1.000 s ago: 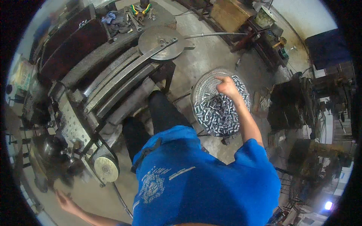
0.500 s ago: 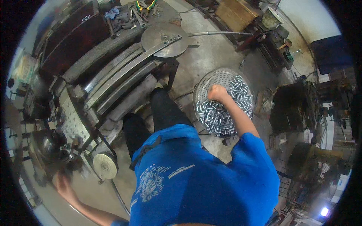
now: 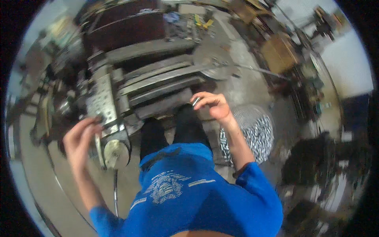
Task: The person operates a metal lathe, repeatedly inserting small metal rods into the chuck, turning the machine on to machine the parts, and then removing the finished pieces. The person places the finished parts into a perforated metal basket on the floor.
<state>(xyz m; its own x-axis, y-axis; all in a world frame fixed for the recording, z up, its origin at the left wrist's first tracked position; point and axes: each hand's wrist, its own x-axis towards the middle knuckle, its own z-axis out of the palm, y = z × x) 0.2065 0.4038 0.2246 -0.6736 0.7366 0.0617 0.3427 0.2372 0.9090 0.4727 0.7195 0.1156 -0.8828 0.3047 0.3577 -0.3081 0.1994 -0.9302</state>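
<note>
A small shiny metal cylinder (image 3: 196, 101) is pinched between the thumb and fingers of my right hand (image 3: 215, 106), raised over my right leg. Behind that wrist stands a round perforated metal basket (image 3: 248, 112) with many similar short metal cylinders (image 3: 258, 136) in it. My left hand (image 3: 81, 136) is at the left, its fingertips drawn together beside the holed metal plate (image 3: 103, 93) of the machine. Something small and dark shows at those fingertips, too blurred to name.
A round pulley-like disc (image 3: 116, 153) sits below the holed plate. Long metal bars (image 3: 162, 80) run across to a round metal plate (image 3: 209, 65). Yellow-handled pliers (image 3: 203, 22) and other tools lie on the bench behind. A cardboard box (image 3: 279, 54) stands at the far right.
My right hand has left the basket and moved left with a cylinder. My left hand has risen from the lower left to the holed plate. The whole view has turned.
</note>
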